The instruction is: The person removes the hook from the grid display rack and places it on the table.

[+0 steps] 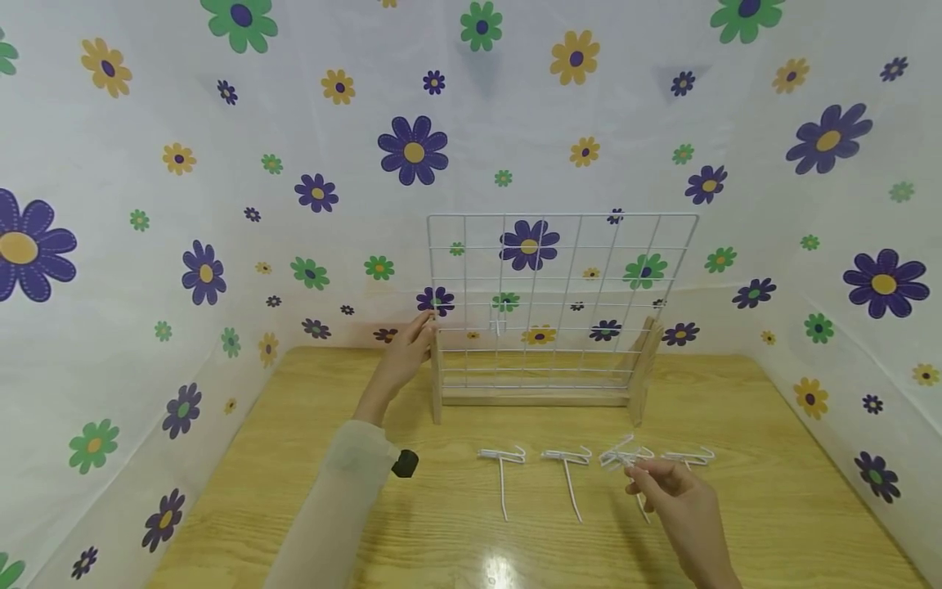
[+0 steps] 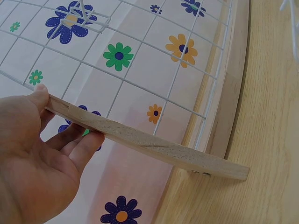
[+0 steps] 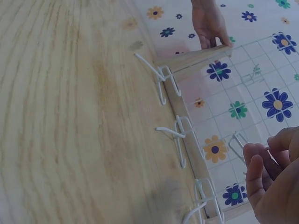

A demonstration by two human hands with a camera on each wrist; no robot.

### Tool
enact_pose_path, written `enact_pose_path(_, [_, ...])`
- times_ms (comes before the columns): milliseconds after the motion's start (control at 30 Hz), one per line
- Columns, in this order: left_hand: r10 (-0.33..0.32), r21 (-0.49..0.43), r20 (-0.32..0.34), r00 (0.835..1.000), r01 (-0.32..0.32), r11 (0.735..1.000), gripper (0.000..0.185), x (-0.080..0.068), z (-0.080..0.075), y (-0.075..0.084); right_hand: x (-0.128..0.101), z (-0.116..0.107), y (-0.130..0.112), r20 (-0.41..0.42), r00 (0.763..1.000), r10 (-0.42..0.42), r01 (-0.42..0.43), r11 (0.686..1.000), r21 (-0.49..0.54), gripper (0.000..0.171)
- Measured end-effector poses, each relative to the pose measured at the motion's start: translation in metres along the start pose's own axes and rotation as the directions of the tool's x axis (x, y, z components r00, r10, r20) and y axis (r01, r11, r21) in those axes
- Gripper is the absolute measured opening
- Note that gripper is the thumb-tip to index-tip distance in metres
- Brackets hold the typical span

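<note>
A white wire grid panel (image 1: 562, 215) stands in a wooden frame with side uprights. My left hand (image 1: 403, 360) grips the left wooden upright (image 2: 154, 144) near its top end, thumb on one face and fingers on the other. One white wire hook (image 1: 498, 325) hangs on the grid's left half. Between thumb and fingers, my right hand (image 1: 680, 511) pinches another white wire hook (image 3: 238, 145), held above the table in front of the rack. The fingers hide part of that hook.
Several more white hooks, among them a left one (image 1: 503, 470) and a middle one (image 1: 567, 470), lie in a row on the wooden table (image 1: 294, 491) before the rack. A flower-printed sheet (image 1: 456, 98) surrounds the table at the back and sides.
</note>
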State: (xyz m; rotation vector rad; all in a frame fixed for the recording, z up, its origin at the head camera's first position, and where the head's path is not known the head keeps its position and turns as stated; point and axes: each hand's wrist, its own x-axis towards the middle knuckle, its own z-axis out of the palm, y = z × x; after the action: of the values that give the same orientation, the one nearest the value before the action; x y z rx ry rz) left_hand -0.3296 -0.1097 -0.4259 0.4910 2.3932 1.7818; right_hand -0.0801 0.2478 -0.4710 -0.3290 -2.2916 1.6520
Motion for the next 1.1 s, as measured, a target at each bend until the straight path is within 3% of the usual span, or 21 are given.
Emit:
enact_pose_path(467, [-0.018, -0.006, -0.001, 1.0, 0.018, 1.0, 0.055, 0.001, 0.0, 0.001, -0.001, 0.005, 0.017, 0.089, 0.993, 0.081, -0.082, 0.997, 0.011, 0.024])
enact_pose_path(1100, [0.005, -0.032, 0.021, 1.0, -0.004, 0.999, 0.059, -0.001, 0.001, 0.001, -0.006, 0.014, 0.027, 0.113, 0.977, 0.181, -0.185, 0.982, 0.026, 0.019])
